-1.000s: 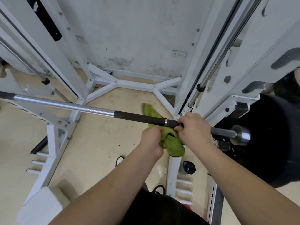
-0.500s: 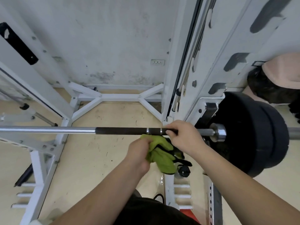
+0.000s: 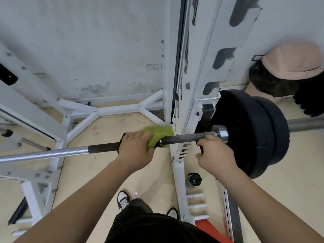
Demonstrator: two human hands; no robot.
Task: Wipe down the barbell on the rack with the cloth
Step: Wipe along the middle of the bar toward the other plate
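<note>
At the left of the scene, the barbell [image 3: 52, 153] lies across the rack [image 3: 169, 76], and its chrome shaft gives way to dark knurling toward the middle. On that knurling my left hand [image 3: 136, 146] wraps the green cloth [image 3: 159, 135] round the bar. The fingers curl over the top, and the cloth bunches out on the hand's right side, just beside the white upright. Right of the upright, my right hand [image 3: 216, 156] sits at the near side of the bar, close to the collar [image 3: 220, 135], fingers curled. I cannot tell whether they close on the bar or only rest beside it. Black plates [image 3: 254, 137] load the sleeve beyond.

Step in hand, by my judgement: wiping the knurled section. The next move calls for firm pressure through the cloth and a slide along the bar's axis. The upright crowds the stroke on the right. The right hand should steady the bar against rolling.
</note>
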